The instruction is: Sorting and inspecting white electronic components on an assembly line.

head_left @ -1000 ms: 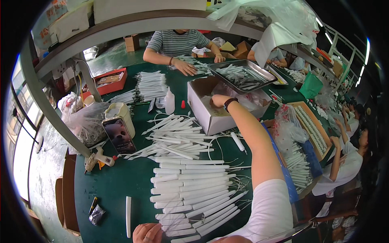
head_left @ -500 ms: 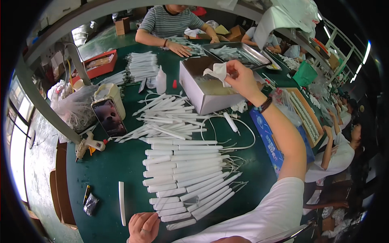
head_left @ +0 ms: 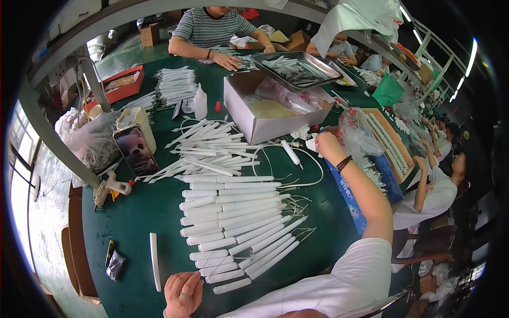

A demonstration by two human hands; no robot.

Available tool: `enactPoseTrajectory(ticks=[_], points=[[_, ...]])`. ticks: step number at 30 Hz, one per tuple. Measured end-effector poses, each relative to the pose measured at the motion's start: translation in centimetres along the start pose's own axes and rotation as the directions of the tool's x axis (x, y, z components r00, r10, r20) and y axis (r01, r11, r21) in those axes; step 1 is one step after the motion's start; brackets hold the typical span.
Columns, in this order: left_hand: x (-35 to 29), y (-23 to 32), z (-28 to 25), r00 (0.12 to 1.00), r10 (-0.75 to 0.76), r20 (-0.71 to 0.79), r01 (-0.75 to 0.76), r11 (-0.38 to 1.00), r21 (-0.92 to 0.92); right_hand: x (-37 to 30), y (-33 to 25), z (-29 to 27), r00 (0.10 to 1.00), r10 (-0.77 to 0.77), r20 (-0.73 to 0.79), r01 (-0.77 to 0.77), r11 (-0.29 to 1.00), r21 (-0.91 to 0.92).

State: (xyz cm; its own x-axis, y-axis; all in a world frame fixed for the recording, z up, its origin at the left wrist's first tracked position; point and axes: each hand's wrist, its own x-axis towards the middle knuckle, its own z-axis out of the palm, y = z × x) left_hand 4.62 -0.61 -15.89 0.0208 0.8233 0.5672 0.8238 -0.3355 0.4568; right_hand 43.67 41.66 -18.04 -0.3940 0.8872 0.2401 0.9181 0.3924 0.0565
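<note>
At the end of my outstretched arm, my right hand (head_left: 330, 147) pinches a piece of white tissue (head_left: 312, 144) low over the table, beside the near right corner of the cardboard box. Crumpled white tissue (head_left: 301, 132) lies close by. My left hand (head_left: 183, 294) rests at the near table edge, fingers loosely curled together, and I see nothing in it. Just beyond its fingertips lies a fanned row of white candle-like sticks (head_left: 238, 212) with thin wires at their right ends. A single white strip (head_left: 154, 262) lies left of the row.
Loose white sticks (head_left: 212, 146) are heaped behind the row. Around them are a white glue bottle (head_left: 200, 103), a propped phone (head_left: 135, 151), a glue gun (head_left: 112, 189), an open box (head_left: 260, 127), a metal tray (head_left: 299, 85) and a blue box (head_left: 347, 193). A co-worker (head_left: 214, 32) sits across.
My right hand has come down from above the open box to its near right corner, bringing the tissue with it. My left hand stays at the near edge. The whole view has shifted slightly.
</note>
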Motion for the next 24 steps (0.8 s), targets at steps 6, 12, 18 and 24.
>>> enactPoseTrajectory(ticks=[6, 12, 18, 24], points=[[0.2, 0.1, 0.5, 0.999, -0.018, 0.047, 0.019, 1.000, -0.019, 0.9, -0.6, 3.3, 0.991, -0.047, -0.127, 0.102, 0.875, 0.473], [0.0, 0.0, -0.2, 0.997, -0.069, 0.037, 0.068, 0.997, 0.037, 1.2, -2.2, -1.2, 0.977, 0.027, -0.211, 0.055, 0.926, 0.373], [-0.5, -0.5, 0.6, 0.997, 0.035, 0.065, -0.040, 0.997, 0.066, 5.3, -7.2, -10.6, 0.896, -0.133, -0.423, 0.296, 0.890, 0.346], [-0.9, -1.0, 0.3, 1.000, 0.003, 0.030, -0.006, 0.998, 0.070, 17.0, -7.7, -3.9, 0.973, -0.153, 0.174, 0.155, 0.988, -0.003]])
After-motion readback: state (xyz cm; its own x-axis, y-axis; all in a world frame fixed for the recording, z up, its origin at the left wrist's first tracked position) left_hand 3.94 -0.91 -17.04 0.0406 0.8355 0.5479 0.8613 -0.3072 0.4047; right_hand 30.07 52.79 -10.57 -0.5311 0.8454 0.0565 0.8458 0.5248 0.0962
